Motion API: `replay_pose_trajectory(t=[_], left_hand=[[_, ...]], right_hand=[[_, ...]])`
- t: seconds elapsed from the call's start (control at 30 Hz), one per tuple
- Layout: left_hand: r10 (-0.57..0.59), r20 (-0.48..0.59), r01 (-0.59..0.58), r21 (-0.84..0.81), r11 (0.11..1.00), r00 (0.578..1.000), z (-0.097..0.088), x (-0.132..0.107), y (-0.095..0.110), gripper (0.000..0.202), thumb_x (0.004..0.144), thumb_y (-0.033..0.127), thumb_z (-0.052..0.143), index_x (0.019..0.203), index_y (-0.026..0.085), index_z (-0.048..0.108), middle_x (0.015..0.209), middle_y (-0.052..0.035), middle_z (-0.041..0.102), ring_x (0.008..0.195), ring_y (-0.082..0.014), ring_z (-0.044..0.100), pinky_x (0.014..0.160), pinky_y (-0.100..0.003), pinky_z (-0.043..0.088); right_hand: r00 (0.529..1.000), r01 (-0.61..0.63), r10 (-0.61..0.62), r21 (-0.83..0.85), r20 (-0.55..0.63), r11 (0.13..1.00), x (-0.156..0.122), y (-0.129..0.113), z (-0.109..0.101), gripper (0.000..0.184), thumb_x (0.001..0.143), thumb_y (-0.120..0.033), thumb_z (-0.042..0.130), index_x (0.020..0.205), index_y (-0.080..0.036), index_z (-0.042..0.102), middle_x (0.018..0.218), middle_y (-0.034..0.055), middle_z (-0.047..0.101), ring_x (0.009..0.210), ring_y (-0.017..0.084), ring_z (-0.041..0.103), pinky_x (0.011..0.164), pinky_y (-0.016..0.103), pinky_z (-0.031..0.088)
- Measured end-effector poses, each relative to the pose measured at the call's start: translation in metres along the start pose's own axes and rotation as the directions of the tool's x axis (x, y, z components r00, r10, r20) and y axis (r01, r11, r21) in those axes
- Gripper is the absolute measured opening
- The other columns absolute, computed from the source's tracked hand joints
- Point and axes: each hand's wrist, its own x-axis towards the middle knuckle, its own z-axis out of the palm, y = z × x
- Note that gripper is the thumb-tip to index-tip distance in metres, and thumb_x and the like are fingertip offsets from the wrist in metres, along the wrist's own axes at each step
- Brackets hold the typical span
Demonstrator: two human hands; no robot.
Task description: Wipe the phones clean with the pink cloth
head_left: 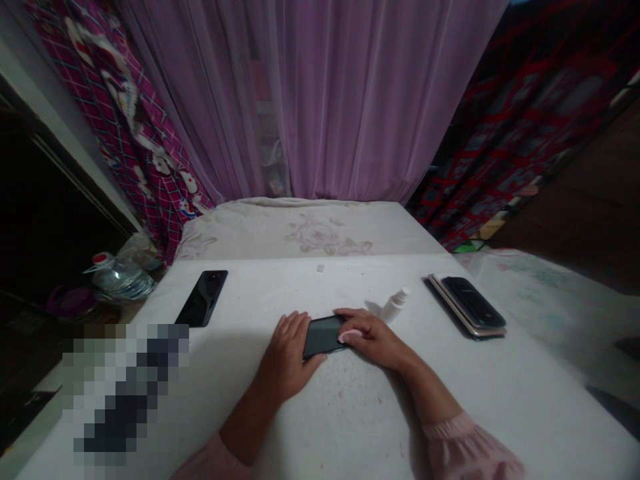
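— What's at the left of the tabletop (345, 420)?
— A black phone (203, 298), lying flat, well apart from both hands.
— And the left hand (286, 357)?
— Its grip clasps the left end of the middle phone (324, 335), which lies flat near the tabletop's centre.
— The right hand (373, 337)?
— Its grip pinches a small pink pad (350, 335) against that phone's right end. Just beyond it is a small white bottle (397, 303); farther right, stacked phones (467, 305).
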Motion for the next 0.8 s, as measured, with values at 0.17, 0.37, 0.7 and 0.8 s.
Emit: replay_pose_trajectory(t=[0.17, 0.37, 0.7, 0.8], left_hand=[[-0.005, -0.011, 0.005, -0.001, 1.0, 1.0, 0.001, -0.001, -0.001, 0.061, 0.086, 0.038, 0.062, 0.138, 0.013, 0.041, 0.138, -0.0194, 0.054, 0.131, -0.0356, 0.047, 0.111, -0.06, 0.034], [-0.007, -0.003, 0.007, -0.004, 1.0, 1.0, 0.0, 0.0, -0.001, 0.061, 0.085, 0.038, 0.064, 0.136, 0.012, 0.043, 0.137, -0.0196, 0.054, 0.131, -0.0354, 0.047, 0.111, -0.06, 0.034], [-0.001, -0.004, 0.001, -0.028, 1.0, 1.0, 0.0, 0.0, -0.001, 0.06, 0.086, 0.04, 0.063, 0.137, 0.015, 0.043, 0.137, -0.0183, 0.055, 0.131, -0.0351, 0.048, 0.111, -0.06, 0.034], [0.02, 0.013, -0.02, -0.026, 0.999, 1.0, -0.001, 0.0, -0.002, 0.062, 0.085, 0.041, 0.063, 0.137, 0.015, 0.043, 0.137, -0.0185, 0.055, 0.131, -0.0346, 0.047, 0.111, -0.059, 0.034]], right_hand=[[0.985, -0.004, 0.002, 0.011, 0.173, 1.0, -0.005, 0.004, -0.009, 0.026, 0.084, -0.048, 0.066, 0.087, -0.026, 0.078, 0.146, 0.0089, 0.049, 0.127, 0.03, 0.051, 0.105, 0.05, 0.04], [0.991, 0.002, -0.005, 0.017, 0.134, 1.0, -0.003, 0.004, -0.006, 0.028, 0.087, -0.048, 0.062, 0.087, -0.025, 0.078, 0.14, 0.0106, 0.054, 0.124, 0.029, 0.054, 0.103, 0.048, 0.042], [0.993, 0.004, -0.012, -0.072, -0.115, 0.997, 0.005, 0.003, 0.01, 0.023, 0.093, -0.034, 0.053, 0.085, -0.022, 0.071, 0.108, 0.0091, 0.073, 0.098, 0.023, 0.066, 0.09, 0.04, 0.049], [0.984, -0.042, 0.025, -0.093, -0.175, 0.995, 0.006, 0.004, 0.015, 0.019, 0.092, -0.032, 0.054, 0.088, -0.022, 0.07, 0.095, 0.007, 0.074, 0.089, 0.021, 0.066, 0.083, 0.037, 0.05]])
